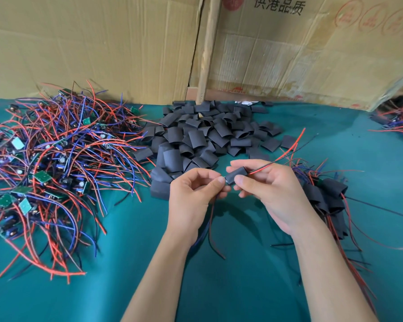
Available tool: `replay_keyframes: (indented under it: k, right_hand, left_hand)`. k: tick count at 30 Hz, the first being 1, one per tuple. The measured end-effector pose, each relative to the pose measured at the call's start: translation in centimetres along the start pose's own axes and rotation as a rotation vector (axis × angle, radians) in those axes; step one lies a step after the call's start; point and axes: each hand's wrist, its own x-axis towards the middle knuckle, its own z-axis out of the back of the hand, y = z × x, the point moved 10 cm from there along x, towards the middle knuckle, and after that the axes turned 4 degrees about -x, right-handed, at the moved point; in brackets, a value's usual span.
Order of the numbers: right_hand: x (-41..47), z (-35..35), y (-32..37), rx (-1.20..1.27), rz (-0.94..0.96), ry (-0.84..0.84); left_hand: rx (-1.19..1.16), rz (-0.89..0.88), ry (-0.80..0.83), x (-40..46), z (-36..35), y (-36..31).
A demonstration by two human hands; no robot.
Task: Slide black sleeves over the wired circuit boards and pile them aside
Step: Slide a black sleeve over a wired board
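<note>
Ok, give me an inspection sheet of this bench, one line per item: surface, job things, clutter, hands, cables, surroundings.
Surface: green cloth covers the table.
Job's things: pile of bare wired boards on the left; heap of empty black sleeves at centre back; pile of sleeved boards on the right, beside the right forearm.
Clutter: white scrap behind the sleeve heap.
Hands: left hand pinches the board end; right hand pinches the sleeve in work, held above the cloth.
Cables: red and black leads stick out of the held sleeve up to the right; others hang below the left hand.
Surroundings: cardboard sheets stand behind; more wired parts at far right.
</note>
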Motion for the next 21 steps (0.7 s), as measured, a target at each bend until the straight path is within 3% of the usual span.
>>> replay_keyframes:
  k: [11,15,18,21]
  right_hand:
    - [-0.2,-1.6,-0.9,0.134,-0.116,0.015]
    - [-0.3,-1.0,-0.5,0.087,-0.177,-0.056]
    - [-1.1,3.4,1.0,-0.144,-0.226,-0.243]
    - [-3.1,8.3,4.2,-0.637,-0.305,-0.347]
  left_hand:
    - [0.171,-0.080,0.012,-0.2,-0.6,-0.7]
    - [0.278,-0.055,0.042,-0.2,-1.0,-0.4]
    - [0.351,-0.026,0.118,-0.3,-1.7,0.1]
    - [0.364,-0.010,0.110,-0.1,-1.5,0.4]
